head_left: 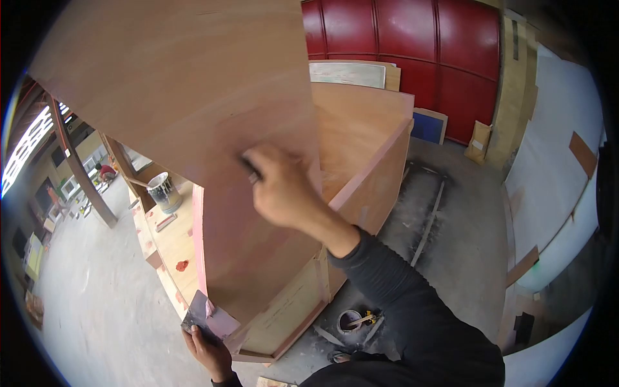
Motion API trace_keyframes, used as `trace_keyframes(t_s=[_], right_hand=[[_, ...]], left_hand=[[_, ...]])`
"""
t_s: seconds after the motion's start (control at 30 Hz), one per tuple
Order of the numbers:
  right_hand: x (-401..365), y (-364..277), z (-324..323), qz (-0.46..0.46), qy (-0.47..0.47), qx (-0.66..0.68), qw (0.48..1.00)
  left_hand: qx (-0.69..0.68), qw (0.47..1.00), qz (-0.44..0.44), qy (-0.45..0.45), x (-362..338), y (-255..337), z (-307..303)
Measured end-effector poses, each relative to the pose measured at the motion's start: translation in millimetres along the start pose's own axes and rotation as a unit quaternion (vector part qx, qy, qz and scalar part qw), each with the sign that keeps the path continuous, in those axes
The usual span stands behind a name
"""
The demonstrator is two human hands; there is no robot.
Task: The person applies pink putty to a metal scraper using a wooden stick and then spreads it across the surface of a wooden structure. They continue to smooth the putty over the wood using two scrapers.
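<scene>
My right hand [276, 187] is closed on a dark, blurred tool [251, 166] against the face of a large brown wooden panel [251, 258]. Motion blur hides the tool's exact shape. Lower down, my left hand [209, 353] grips a flat dark plate [201, 315] beside the panel's bottom left corner. A lump of pink filler [209, 308] sits on the plate. Pinkish smears mark the panel's surface, and a pink strip [198, 238] runs along its left edge.
A stained paint can [164, 192] and a scraper [166, 222] rest on a wooden surface at left. An open tub [349, 321] stands on the floor below. Behind is a wooden box structure [367, 161], then a red metal wall [406, 39]. White panels [554, 161] lean at right.
</scene>
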State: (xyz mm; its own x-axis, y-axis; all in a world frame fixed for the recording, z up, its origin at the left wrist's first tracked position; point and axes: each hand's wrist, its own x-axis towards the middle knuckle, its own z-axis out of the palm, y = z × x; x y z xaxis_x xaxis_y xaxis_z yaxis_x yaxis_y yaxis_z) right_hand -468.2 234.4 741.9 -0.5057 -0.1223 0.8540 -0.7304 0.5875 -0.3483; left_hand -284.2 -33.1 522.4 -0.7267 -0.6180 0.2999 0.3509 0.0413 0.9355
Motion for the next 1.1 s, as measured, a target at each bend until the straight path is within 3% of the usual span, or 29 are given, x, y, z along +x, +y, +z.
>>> trace_keyframes(t_s=[0.03, 0.1, 0.23, 0.4, 0.47, 0.57, 0.63, 0.7, 0.77, 0.8, 0.87, 0.97, 1.1], right_hand=[[5.1, 12.6, -11.0, 0.039, 0.042, -0.057, 0.997], [26.8, 43.8, -39.8, 0.150, 0.097, 0.113, 0.977], [64.8, 114.2, -47.3, 0.097, 0.118, 0.068, 0.986], [69.8, 116.6, -41.8, 0.007, 0.111, -0.003, 0.994], [68.8, 115.8, -25.8, -0.062, 0.152, -0.107, 0.981], [54.0, 113.9, 2.3, -0.069, 0.201, -0.142, 0.967], [37.4, 111.7, -3.3, -0.057, 0.184, -0.121, 0.974], [26.9, 116.1, -26.5, -0.034, 0.052, -0.106, 0.992], [42.2, 126.9, -39.7, -0.014, 0.060, -0.034, 0.998], [51.9, 118.8, -49.4, 0.050, 0.093, -0.030, 0.994], [71.5, 113.4, -56.5, 0.146, 0.124, -0.039, 0.981], [89.3, 93.1, -36.9, 0.200, 0.138, -0.046, 0.969], [46.3, 69.0, -1.0, 0.016, 0.133, -0.112, 0.985]], left_hand=[[-0.002, 1.000, 0.001, -0.005, 0.8, 1.1, 2.0], [-0.096, 0.995, -0.012, -0.035, 0.5, 4.0, 4.6], [-0.178, 0.983, -0.032, -0.043, -0.7, -5.4, -2.1], [-0.140, 0.990, -0.011, -0.029, -1.9, -14.1, -12.9], [-0.151, 0.988, -0.021, -0.028, -3.6, -13.4, -15.6], [-0.163, 0.986, -0.032, -0.012, -1.1, -13.9, -13.1], [-0.158, 0.987, -0.041, 0.003, -4.1, -14.2, -12.8], [-0.151, 0.988, -0.036, -0.014, -0.6, -13.1, -9.0], [-0.105, 0.994, -0.019, -0.024, 3.7, -14.3, -9.2], [-0.057, 0.998, -0.001, -0.033, 5.3, -14.3, -9.2], [-0.097, 0.995, -0.008, -0.033, 7.2, -14.2, -5.4], [-0.145, 0.989, -0.029, -0.013, 5.3, -16.8, -5.4], [-0.124, 0.992, -0.027, 0.014, 6.7, -25.1, -6.6]])
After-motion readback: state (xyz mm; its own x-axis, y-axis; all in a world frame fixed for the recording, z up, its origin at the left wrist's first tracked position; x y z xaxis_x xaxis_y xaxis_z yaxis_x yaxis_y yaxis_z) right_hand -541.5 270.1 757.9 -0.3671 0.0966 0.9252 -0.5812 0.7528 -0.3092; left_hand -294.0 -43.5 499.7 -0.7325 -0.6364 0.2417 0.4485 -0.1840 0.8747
